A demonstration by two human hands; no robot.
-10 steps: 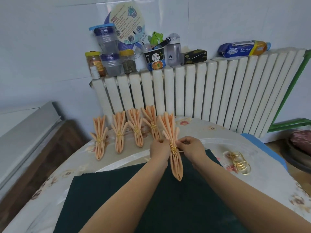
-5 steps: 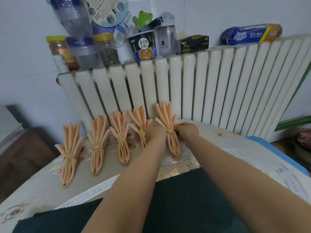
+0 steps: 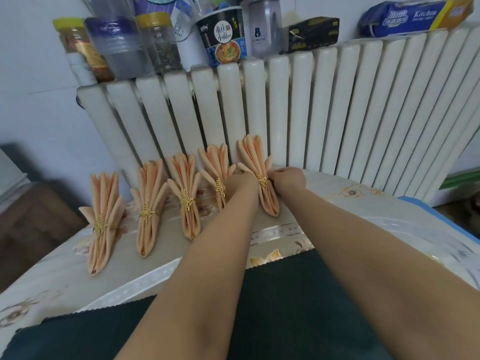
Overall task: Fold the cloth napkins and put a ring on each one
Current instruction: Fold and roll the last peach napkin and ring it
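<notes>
Napkins (image 3: 146, 206), five in a row, each ringed; left hand (image 3: 240, 181) and right hand (image 3: 287, 178) pinching the fifth

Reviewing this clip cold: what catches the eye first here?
A row of five peach napkins, fanned and cinched with gold leaf rings, along the table's far edge below the white radiator. Both hands meet at the rightmost napkin. Jars and packets crowd the radiator top.

Arms: we see both forearms bare, no sleeves.
Hands: our left hand (image 3: 240, 183) and right hand (image 3: 288, 179), no rings or gloves.
</notes>
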